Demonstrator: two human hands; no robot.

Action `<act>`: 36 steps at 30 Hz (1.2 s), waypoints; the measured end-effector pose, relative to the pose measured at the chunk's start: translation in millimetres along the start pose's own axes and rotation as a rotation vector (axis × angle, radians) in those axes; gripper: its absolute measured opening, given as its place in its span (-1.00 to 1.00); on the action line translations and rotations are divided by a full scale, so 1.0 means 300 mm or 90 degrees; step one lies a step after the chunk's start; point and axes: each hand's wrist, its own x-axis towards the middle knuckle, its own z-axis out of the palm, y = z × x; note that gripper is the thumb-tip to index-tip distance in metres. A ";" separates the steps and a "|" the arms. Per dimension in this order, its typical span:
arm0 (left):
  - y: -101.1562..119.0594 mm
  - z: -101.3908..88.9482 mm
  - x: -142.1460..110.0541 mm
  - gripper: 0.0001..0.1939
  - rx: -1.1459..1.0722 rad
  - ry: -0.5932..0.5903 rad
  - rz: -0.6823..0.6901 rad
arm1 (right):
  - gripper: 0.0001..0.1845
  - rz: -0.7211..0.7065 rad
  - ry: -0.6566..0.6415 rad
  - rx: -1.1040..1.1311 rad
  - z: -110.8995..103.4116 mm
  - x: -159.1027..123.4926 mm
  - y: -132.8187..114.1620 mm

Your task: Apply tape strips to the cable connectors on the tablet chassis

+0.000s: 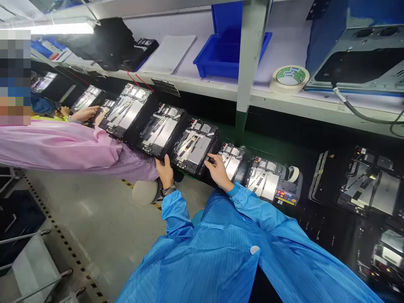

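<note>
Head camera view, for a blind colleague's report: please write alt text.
A person's left hand and right hand touch an opened tablet housing in a row of such housings on a dark workbench. A co-worker in a pink smock reaches toward the row; a blue plastic bin sits on the shelf above.

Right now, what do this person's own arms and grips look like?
The arms wear a finely striped blue smock, its sleeves gathered at elastic cuffs. The left grip is a bare, ungloved hand, with a dark link band at the wrist. The right grip is also bare, with a bright blue wristband.
</note>
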 end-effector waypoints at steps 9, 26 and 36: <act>-0.023 0.146 -0.139 -0.10 -0.148 0.047 -0.163 | 0.16 0.130 -0.079 0.126 0.074 0.052 0.045; 0.037 0.144 -0.164 -0.09 0.110 0.015 -0.065 | 0.45 0.073 -0.179 -0.074 0.034 0.068 -0.024; 0.485 0.485 -0.433 -0.55 -0.015 -0.142 0.326 | -0.64 0.182 0.452 0.240 -0.755 -0.529 0.243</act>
